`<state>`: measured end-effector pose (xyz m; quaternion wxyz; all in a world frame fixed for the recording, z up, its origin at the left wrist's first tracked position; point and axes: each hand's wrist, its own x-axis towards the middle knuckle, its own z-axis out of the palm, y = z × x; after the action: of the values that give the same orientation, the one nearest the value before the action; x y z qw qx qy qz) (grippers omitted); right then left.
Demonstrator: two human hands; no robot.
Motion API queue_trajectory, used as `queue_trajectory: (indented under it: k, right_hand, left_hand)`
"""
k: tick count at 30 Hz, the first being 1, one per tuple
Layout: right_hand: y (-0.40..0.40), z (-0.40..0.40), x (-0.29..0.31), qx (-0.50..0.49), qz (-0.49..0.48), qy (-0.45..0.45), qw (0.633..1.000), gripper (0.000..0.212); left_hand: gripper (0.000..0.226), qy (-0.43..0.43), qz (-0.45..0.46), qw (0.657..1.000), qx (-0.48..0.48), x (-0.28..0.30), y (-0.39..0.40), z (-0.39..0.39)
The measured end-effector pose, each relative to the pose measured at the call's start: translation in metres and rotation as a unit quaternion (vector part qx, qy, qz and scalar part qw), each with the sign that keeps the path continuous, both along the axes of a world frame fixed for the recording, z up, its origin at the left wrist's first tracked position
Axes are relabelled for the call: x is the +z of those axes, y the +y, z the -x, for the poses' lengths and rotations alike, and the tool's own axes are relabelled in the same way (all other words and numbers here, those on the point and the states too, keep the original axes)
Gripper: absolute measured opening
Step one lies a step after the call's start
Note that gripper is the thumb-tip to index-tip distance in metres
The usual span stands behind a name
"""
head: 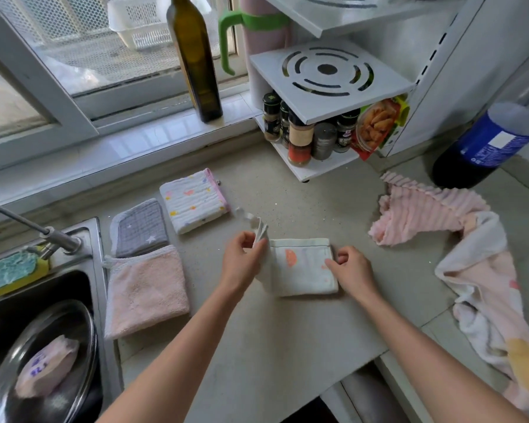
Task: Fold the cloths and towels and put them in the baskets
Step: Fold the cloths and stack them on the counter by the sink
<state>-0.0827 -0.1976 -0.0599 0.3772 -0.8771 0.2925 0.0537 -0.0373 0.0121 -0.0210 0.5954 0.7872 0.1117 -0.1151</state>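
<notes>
A small white cloth (303, 267) with an orange print lies on the counter in the middle. My left hand (242, 264) pinches its raised left edge and lifts it. My right hand (351, 270) presses down on its right edge. To the left lie three folded cloths: a plain pink one (144, 291), a grey one with stars (141, 228) and a white one with coloured dots and pink trim (194, 201). On the right a pink ribbed towel (422, 213) and a white-and-pink towel (486, 297) lie crumpled. A white basket (135, 22) stands outside the window.
A steel sink (86, 239) with a tap, a sponge (9, 271) and a metal bowl (43, 361) is at the left. A dark glass bottle (196, 56) stands on the sill. A white spice rack (324, 87) and a blue-labelled soda bottle (486, 141) stand at the back right.
</notes>
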Motion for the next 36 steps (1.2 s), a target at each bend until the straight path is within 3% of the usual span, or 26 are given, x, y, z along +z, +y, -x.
queue_trajectory:
  k: [5, 12, 15, 18, 21, 24, 27, 29, 31, 33, 36]
  right_hand:
    - [0.000, -0.002, 0.002, 0.072, 0.017, 0.047, 0.996, 0.021]
    - [-0.013, -0.006, 0.007, 0.014, -0.030, 0.080, 0.996, 0.010]
    - [-0.024, -0.006, 0.006, -0.021, -0.172, 0.075, 0.982, 0.009]
    - [-0.031, -0.002, 0.017, -0.109, -0.383, 0.081, 0.914, 0.011]
    - [-0.038, -0.001, 0.026, -0.112, -0.446, 0.107, 0.882, 0.025]
    - [-0.035, -0.005, 0.026, -0.064, -0.401, 0.114, 0.907, 0.020]
    - [-0.023, -0.011, 0.015, 0.029, -0.198, 0.118, 0.973, 0.019]
    - [-0.015, -0.013, 0.012, 0.055, -0.103, 0.121, 0.986, 0.030]
    - [-0.012, -0.016, 0.009, 0.047, -0.092, 0.135, 0.985, 0.041]
    - [-0.015, -0.017, 0.011, 0.061, -0.123, 0.146, 0.980, 0.038]
    - [-0.026, -0.008, 0.021, 0.069, -0.250, 0.086, 0.962, 0.031]
  left_hand:
    - [0.008, 0.003, -0.089, 0.994, -0.067, -0.014, -0.049, 0.007]
    - [0.008, 0.013, -0.106, 0.987, -0.120, -0.028, -0.097, 0.008]
    - [0.013, 0.017, -0.107, 0.987, -0.121, -0.028, -0.112, 0.009]
    - [0.020, 0.043, -0.084, 0.985, -0.142, -0.029, -0.120, 0.010]
    - [0.029, 0.092, -0.023, 0.987, -0.132, -0.028, -0.114, 0.005]
    - [0.026, 0.113, -0.006, 0.981, -0.159, -0.029, -0.099, -0.006]
    - [0.026, -0.047, -0.172, 0.965, -0.190, -0.036, -0.080, -0.022]
    - [0.033, -0.104, -0.226, 0.953, -0.174, -0.041, -0.065, -0.033]
    - [0.037, -0.041, -0.193, 0.958, -0.210, -0.042, -0.052, -0.045]
    - [0.032, 0.036, -0.157, 0.949, -0.270, -0.040, -0.044, -0.050]
    - [0.022, 0.031, -0.100, 0.952, -0.289, -0.031, -0.039, -0.042]
